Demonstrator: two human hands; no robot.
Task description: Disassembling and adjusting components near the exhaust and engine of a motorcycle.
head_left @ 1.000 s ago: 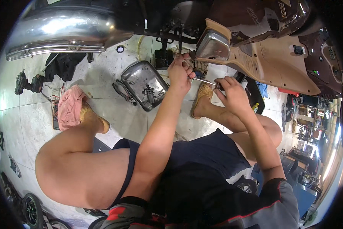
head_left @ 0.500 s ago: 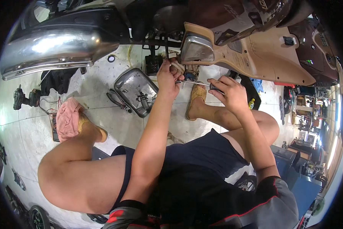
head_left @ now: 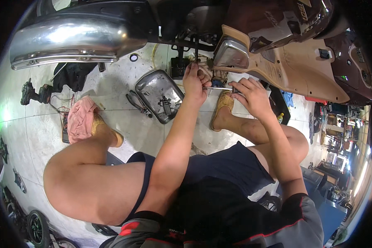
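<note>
My right hand (head_left: 252, 97) is closed on a screwdriver (head_left: 220, 88), its handle mostly hidden by the fingers. The thin metal shaft points left, and its tip reaches my left hand (head_left: 195, 84). Those left fingers are curled around a small dark part that I cannot make out. Just above them, a dark rod-like piece (head_left: 196, 50) hangs from the underside of a brown scooter (head_left: 272, 31). Beside the hands is the scooter's tan floor panel (head_left: 295, 68), with a shiny metal-faced piece (head_left: 232, 54) at its near left end.
A metal tray (head_left: 146, 89) with small dark parts stands on the tiled floor, left of my arm. A silver exhaust cover (head_left: 66, 39) juts out at upper left. Further left lie a cordless drill (head_left: 35, 91) and a pink cloth (head_left: 81, 120) by my foot. A blue cabinet (head_left: 324, 217) stands at lower right.
The whole view has shifted, so the scooter and tray sit further right. The screwdriver shaft looks more level, and my right fingers have changed position around its handle. My left hand keeps its hold.
</note>
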